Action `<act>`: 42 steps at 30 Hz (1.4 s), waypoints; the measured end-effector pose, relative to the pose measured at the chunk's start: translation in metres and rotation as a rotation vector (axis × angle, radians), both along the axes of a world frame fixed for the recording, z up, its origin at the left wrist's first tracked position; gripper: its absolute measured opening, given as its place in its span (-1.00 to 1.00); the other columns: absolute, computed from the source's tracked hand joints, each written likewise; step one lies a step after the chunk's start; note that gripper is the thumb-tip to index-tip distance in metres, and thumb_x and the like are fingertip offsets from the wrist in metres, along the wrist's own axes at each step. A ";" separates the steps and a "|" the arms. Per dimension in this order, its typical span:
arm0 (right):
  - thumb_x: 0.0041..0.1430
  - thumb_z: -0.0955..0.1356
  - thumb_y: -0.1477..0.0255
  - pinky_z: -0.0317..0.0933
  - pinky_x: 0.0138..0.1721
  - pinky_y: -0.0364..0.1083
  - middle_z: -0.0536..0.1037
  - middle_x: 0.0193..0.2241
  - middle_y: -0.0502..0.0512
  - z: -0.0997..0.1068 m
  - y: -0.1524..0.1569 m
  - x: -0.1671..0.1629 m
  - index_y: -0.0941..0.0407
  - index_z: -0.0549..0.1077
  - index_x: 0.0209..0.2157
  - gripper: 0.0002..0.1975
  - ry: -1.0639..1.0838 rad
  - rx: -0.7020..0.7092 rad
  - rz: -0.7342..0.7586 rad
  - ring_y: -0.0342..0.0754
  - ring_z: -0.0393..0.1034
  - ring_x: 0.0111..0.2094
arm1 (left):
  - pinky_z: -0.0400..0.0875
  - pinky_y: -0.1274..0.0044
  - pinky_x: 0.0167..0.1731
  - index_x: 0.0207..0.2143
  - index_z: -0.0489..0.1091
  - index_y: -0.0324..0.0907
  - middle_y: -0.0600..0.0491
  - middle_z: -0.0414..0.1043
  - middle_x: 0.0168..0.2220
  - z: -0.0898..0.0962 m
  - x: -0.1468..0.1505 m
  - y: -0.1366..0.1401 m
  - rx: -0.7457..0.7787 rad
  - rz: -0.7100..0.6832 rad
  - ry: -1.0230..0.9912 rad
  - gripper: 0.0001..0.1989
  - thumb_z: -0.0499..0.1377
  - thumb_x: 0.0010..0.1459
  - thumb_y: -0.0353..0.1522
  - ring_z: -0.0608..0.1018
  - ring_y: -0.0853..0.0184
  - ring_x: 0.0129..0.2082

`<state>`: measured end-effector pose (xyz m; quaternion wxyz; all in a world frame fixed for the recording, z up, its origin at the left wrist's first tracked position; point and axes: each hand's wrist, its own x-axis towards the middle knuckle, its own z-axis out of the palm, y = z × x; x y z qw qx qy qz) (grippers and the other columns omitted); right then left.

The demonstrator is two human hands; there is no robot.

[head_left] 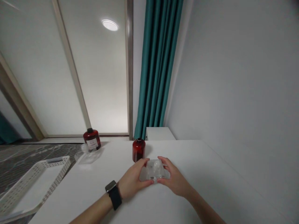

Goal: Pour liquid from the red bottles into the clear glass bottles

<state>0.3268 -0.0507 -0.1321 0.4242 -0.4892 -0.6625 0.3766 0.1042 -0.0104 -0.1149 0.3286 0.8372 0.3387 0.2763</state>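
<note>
Clear plastic at six o'clock in the head view: gripping a container (155, 168) over a white table (154, 209), left hand (131, 181) at its nine o'clock, right hand (175, 179) at three. Just beyond, at eleven, a red bottle (138, 151); farther, at ten, a labelled bottle (92, 140).

Pale label (92, 144) with dark print faces out from front of dark red bottle (90, 135) at far left corner of table (116, 161); short larger line sits high, finer marks below, all too small and blurred to read. Watch (110, 186) on left wrist (123, 187) shows grey screen, any figures illegible. No text legible anywhere in view.
</note>
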 end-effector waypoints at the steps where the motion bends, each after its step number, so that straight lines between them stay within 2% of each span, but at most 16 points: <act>1: -0.07 0.47 0.55 0.14 0.19 0.13 0.33 0.15 0.15 -0.001 -0.001 0.008 0.02 0.24 0.16 -0.27 0.001 0.012 -0.022 0.11 0.28 0.15 | 0.34 0.23 0.11 0.19 0.16 -0.15 -0.14 0.36 0.14 0.000 0.009 0.001 0.009 -0.003 -0.003 -0.33 0.31 0.05 -0.32 0.46 0.08 0.07; 7: -0.03 0.44 0.47 0.25 0.12 0.10 0.32 0.16 0.19 -0.019 0.002 0.065 0.02 0.22 0.20 -0.28 0.013 0.078 -0.208 0.10 0.32 0.12 | 0.33 0.23 0.13 0.23 0.09 -0.18 -0.15 0.33 0.11 -0.002 0.059 0.000 0.132 -0.047 -0.054 -0.41 0.17 0.17 -0.38 0.42 0.11 0.11; 12: -0.07 0.46 0.36 0.36 -0.01 0.09 0.45 0.03 0.17 -0.044 0.013 0.123 0.04 0.33 0.10 -0.36 -0.071 0.193 -0.528 0.10 0.42 -0.01 | 0.34 0.29 0.13 0.11 0.22 -0.12 -0.07 0.33 0.09 0.000 0.081 -0.004 0.156 -0.157 -0.015 -0.55 0.13 0.15 -0.48 0.42 0.17 0.09; 17: -0.08 0.47 0.19 0.39 -0.09 0.16 0.45 -0.03 0.23 -0.061 0.033 0.171 0.09 0.35 0.02 -0.38 -0.099 0.229 -0.779 0.16 0.42 -0.10 | 0.39 0.33 0.07 0.01 0.30 -0.11 -0.03 0.39 0.00 0.006 0.098 -0.002 0.154 -0.266 0.086 -0.65 0.11 0.14 -0.48 0.46 0.19 0.02; 21: -0.13 0.48 0.07 0.41 -0.20 0.15 0.48 -0.10 0.26 -0.068 0.050 0.202 0.11 0.36 -0.03 -0.34 -0.124 0.231 -0.916 0.15 0.44 -0.23 | 0.40 0.29 0.05 -0.03 0.36 -0.13 -0.04 0.43 -0.03 0.007 0.114 -0.002 0.170 -0.333 0.227 -0.66 0.13 0.11 -0.47 0.47 0.14 0.00; 25: -0.13 0.46 0.02 0.38 -0.16 0.14 0.48 -0.11 0.27 -0.072 0.065 0.226 0.14 0.34 -0.03 -0.31 -0.174 0.250 -1.013 0.17 0.42 -0.19 | 0.38 0.24 0.06 -0.01 0.39 -0.15 -0.07 0.44 -0.03 0.005 0.130 0.000 0.172 -0.341 0.374 -0.65 0.15 0.11 -0.44 0.46 0.09 0.01; 29: -0.11 0.44 0.04 0.30 -0.07 0.21 0.45 -0.06 0.33 -0.075 0.080 0.243 0.16 0.32 -0.02 -0.30 -0.239 0.266 -1.076 0.26 0.34 -0.05 | 0.37 0.21 0.07 -0.03 0.43 -0.16 -0.10 0.44 -0.02 0.005 0.146 0.002 0.178 -0.349 0.497 -0.67 0.15 0.12 -0.39 0.44 0.04 0.03; 33: -0.08 0.44 0.08 0.26 0.00 0.24 0.43 -0.02 0.36 -0.077 0.084 0.256 0.15 0.29 0.03 -0.31 -0.289 0.251 -1.053 0.29 0.29 0.04 | 0.35 0.19 0.08 -0.07 0.44 -0.18 -0.13 0.43 -0.01 0.003 0.156 0.005 0.217 -0.377 0.526 -0.70 0.14 0.12 -0.37 0.42 0.01 0.05; 38: -0.08 0.45 0.13 0.35 -0.09 0.15 0.45 0.01 0.27 -0.083 0.068 0.264 0.09 0.25 0.10 -0.28 -0.329 0.215 -0.935 0.19 0.40 -0.05 | 0.33 0.18 0.09 -0.10 0.46 -0.20 -0.16 0.43 -0.01 -0.001 0.159 0.009 0.215 -0.404 0.527 -0.71 0.15 0.12 -0.37 0.42 -0.02 0.06; 42: -0.02 0.42 0.15 0.36 -0.08 0.15 0.43 0.05 0.30 -0.087 0.063 0.264 0.11 0.22 0.15 -0.28 -0.362 0.199 -0.934 0.17 0.42 -0.07 | 0.33 0.19 0.12 -0.06 0.46 -0.21 -0.17 0.41 0.06 0.004 0.162 0.008 0.212 -0.398 0.593 -0.68 0.16 0.12 -0.38 0.39 -0.02 0.12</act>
